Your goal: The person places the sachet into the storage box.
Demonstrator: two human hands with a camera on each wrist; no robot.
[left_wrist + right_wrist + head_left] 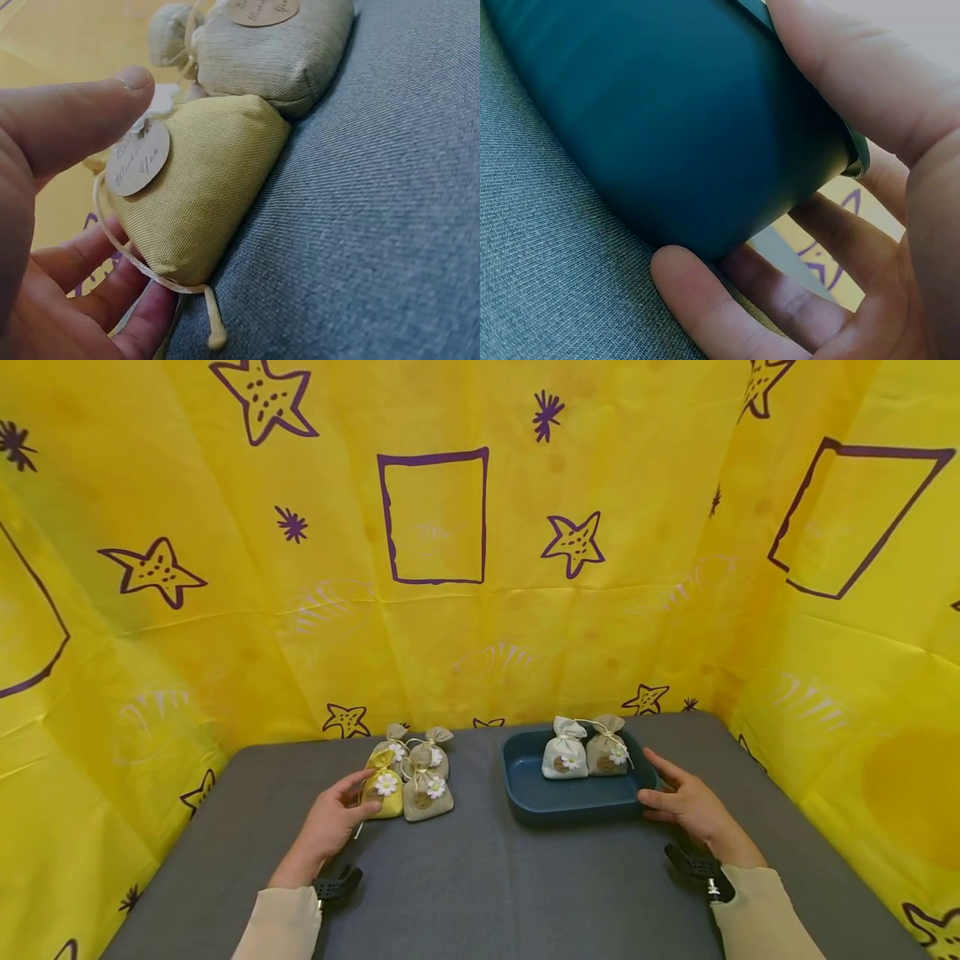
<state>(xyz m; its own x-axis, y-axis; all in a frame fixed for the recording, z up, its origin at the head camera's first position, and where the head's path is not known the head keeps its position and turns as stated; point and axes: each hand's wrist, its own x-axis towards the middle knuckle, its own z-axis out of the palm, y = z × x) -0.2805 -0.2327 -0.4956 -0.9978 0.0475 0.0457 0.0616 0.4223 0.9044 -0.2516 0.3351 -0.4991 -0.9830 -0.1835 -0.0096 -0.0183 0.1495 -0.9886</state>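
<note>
Left hand [333,817] — thumb over the top and fingers [112,285] under the near end of the yellow sachet [384,790]; the wrist view shows the bag cupped between them but lying on the grey counter [480,877], not lifted. Its round paper tag and white daisy trim sit just under the thumb, and the drawstring trails off the near end.

Right hand [686,806] — curled round the right end of the dark blue tray [525,793], thumb on the rim, fingers [705,300] tucked beneath the wall. The tray rests flat on the counter.

Outward from the left hand: a beige sachet [427,793] touches the yellow one, with two more grey-beige sachets [416,747] just behind — four in the cluster. In the tray, at its far side: a white sachet [564,752] and a grey-beige sachet [607,750], upright, side by side and touching.

Judged progress: two sachets lie in the tray and four remain outside it, so roughly a third is done if all are meant for the tray. The yellow one is in hand, not yet raised. Yellow star-print cloth [450,610] walls the space.
</note>
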